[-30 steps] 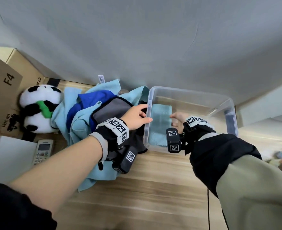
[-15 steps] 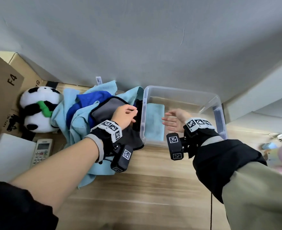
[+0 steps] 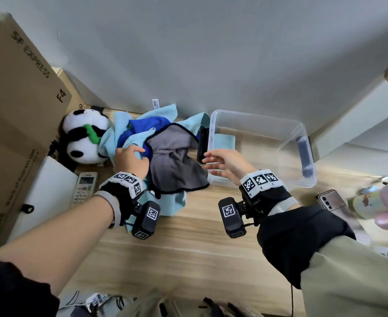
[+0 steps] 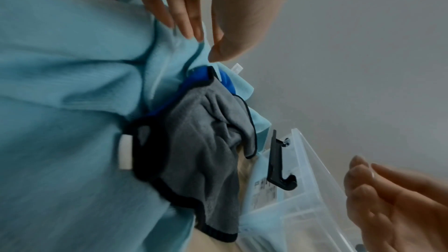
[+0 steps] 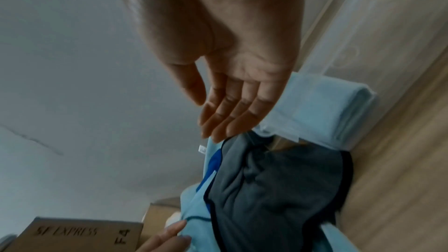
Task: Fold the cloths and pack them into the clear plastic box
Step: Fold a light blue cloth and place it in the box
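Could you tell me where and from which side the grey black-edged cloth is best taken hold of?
Probably at the black-trimmed corner of the grey black-edged cloth that lies loose on the wooden table near the clear plastic box. It lies atop the light blue cloths, so that edge is free. The open right hand hovers nearest; a pinch from the box side should suit.

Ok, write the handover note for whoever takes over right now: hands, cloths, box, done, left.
Left hand: fingers on the light blue cloth in the pile; whether it grips is unclear.
Right hand: open, holding nothing, near the left end of the clear plastic box, beside the grey cloth.
Done: one folded light blue cloth lies in the box.
Left: the grey cloth, the dark blue cloth and the light blue ones, unfolded in a pile left of the box.
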Tool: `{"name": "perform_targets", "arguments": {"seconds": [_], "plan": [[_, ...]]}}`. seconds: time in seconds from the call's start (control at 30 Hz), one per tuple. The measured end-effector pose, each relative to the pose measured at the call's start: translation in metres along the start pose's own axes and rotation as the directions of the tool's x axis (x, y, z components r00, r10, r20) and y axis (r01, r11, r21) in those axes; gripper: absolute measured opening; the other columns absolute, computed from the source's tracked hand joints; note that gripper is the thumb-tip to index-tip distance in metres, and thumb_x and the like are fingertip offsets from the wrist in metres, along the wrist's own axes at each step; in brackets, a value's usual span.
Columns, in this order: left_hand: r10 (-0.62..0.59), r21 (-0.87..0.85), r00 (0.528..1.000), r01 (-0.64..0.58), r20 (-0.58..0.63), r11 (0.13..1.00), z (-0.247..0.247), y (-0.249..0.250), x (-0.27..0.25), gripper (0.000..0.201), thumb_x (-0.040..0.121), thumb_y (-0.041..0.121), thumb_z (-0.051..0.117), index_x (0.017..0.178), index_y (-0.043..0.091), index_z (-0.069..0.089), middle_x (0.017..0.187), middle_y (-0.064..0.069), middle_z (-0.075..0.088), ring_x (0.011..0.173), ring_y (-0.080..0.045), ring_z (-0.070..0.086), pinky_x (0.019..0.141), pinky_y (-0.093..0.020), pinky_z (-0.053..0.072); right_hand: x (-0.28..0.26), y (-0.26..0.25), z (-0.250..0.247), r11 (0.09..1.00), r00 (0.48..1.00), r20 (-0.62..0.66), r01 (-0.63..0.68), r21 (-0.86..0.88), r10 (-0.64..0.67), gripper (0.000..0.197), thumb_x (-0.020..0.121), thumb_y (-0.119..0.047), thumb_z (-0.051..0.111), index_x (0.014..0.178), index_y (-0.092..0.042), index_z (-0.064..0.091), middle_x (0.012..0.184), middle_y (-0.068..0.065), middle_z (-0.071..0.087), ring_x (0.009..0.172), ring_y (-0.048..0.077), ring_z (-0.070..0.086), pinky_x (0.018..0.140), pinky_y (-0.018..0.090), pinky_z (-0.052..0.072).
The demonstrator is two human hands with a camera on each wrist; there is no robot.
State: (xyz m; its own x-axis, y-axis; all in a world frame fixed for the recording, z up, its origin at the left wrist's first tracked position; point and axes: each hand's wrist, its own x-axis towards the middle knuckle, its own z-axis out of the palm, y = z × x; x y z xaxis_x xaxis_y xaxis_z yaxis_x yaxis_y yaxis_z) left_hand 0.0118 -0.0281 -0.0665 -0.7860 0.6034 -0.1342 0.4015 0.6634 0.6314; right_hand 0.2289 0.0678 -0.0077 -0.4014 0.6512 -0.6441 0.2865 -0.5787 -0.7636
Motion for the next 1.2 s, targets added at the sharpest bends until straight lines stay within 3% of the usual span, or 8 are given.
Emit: {"name": "perform_targets", "arguments": {"seconds": [0.1, 0.3, 0.4, 0.47, 0.7, 0.9, 1.03, 1.2], "plan": [[-0.082, 0.054, 0.996, 0.083, -0.029, 0.995, -0.009, -0.018, -0.007, 0.033, 0.077, 0.015, 0.062, 0.11, 0.018, 0.061, 0.128, -0.017, 0.045, 0.12, -0.034, 0.044, 0.104, -0.035, 0.034, -0.004, 0.016, 0.018, 0.996, 0.997, 0.063, -0.047, -0.076, 0.052, 0.022, 0.095, -0.017, 0.045, 0.081, -0.012, 0.061, 0.064, -0.002, 0.067, 0.053, 0.007, 0.062, 0.055, 0.018, 0.049], [-0.214, -0.08, 0.972, 0.222, 0.096, 0.972, -0.018, -0.047, -0.015, 0.064, 0.077, 0.02, 0.069, 0.132, 0.009, 0.04, 0.131, -0.018, 0.051, 0.116, -0.035, 0.051, 0.097, -0.037, 0.039, -0.01, 0.042, 0.043, 0.978, 0.982, 0.097, -0.147, -0.145, 0.162, 0.019, 0.093, -0.014, 0.047, 0.08, -0.012, 0.06, 0.055, -0.004, 0.066, 0.063, 0.013, 0.06, 0.061, 0.022, 0.048], [-0.175, -0.06, 0.97, 0.187, 0.169, 0.981, -0.024, -0.048, -0.016, 0.018, 0.082, 0.02, 0.063, 0.093, 0.007, 0.06, 0.104, -0.02, 0.064, 0.097, -0.034, 0.06, 0.078, -0.032, 0.042, -0.013, 0.047, 0.049, 0.978, 0.981, 0.088, -0.162, -0.135, 0.175, 0.019, 0.093, -0.013, 0.047, 0.08, -0.011, 0.06, 0.055, -0.004, 0.066, 0.064, 0.014, 0.059, 0.064, 0.023, 0.047], [-0.126, -0.105, 0.976, 0.146, 0.175, 0.984, -0.024, -0.045, -0.014, 0.02, 0.084, 0.021, 0.057, 0.072, 0.005, 0.055, 0.083, -0.02, 0.06, 0.08, -0.032, 0.056, 0.07, -0.031, 0.038, -0.013, 0.046, 0.051, 0.978, 0.983, 0.073, -0.154, -0.138, 0.166, 0.019, 0.093, -0.013, 0.047, 0.08, -0.011, 0.06, 0.056, -0.004, 0.066, 0.064, 0.014, 0.059, 0.065, 0.023, 0.047], [0.131, -0.495, 0.983, -0.05, 0.131, 0.868, -0.037, 0.021, -0.019, 0.022, 0.092, 0.018, 0.051, 0.071, 0.009, 0.049, 0.072, -0.007, 0.051, 0.069, -0.015, 0.044, 0.067, -0.023, 0.037, -0.02, 0.031, 0.07, 0.989, 0.994, 0.105, 0.026, -0.143, -0.011, 0.007, 0.093, -0.015, 0.052, 0.094, -0.012, 0.058, 0.085, 0.005, 0.061, 0.067, 0.015, 0.057, 0.063, 0.024, 0.048], [0.291, -0.709, 0.955, -0.168, 0.055, 0.685, -0.068, 0.098, -0.032, 0.024, 0.095, 0.019, 0.045, 0.071, 0.015, 0.046, 0.068, -0.002, 0.039, 0.071, -0.015, 0.036, 0.069, -0.029, 0.034, -0.032, -0.005, 0.068, 0.884, 0.935, 0.055, 0.35, -0.309, -0.351, 0.058, 0.085, -0.019, 0.066, 0.135, -0.017, 0.038, 0.126, 0.005, 0.052, 0.104, 0.012, 0.053, 0.076, 0.016, 0.048], [0.429, -0.837, 0.898, -0.159, 0.099, 0.524, -0.091, 0.143, -0.057, 0.022, 0.097, 0.02, 0.044, 0.076, 0.015, 0.05, 0.075, -0.006, 0.043, 0.076, -0.017, 0.038, 0.072, -0.03, 0.035, -0.058, -0.028, 0.055, 0.84, 0.86, 0.032, 0.505, -0.198, -0.51, 0.039, 0.077, -0.012, 0.07, 0.113, -0.013, 0.056, 0.101, 0.003, 0.066, 0.084, 0.007, 0.062, 0.068, 0.016, 0.052], [0.472, -0.868, 0.878, -0.174, 0.077, 0.464, -0.097, 0.166, -0.077, 0.026, 0.095, 0.021, 0.047, 0.069, 0.014, 0.048, 0.07, -0.006, 0.04, 0.071, -0.018, 0.037, 0.066, -0.027, 0.034, -0.083, -0.044, 0.018, 0.802, 0.827, -0.039, 0.531, -0.274, -0.56, 0.024, 0.061, -0.022, 0.062, 0.086, -0.022, 0.065, 0.08, -0.006, 0.07, 0.075, 0.003, 0.064, 0.071, 0.02, 0.055]]}}
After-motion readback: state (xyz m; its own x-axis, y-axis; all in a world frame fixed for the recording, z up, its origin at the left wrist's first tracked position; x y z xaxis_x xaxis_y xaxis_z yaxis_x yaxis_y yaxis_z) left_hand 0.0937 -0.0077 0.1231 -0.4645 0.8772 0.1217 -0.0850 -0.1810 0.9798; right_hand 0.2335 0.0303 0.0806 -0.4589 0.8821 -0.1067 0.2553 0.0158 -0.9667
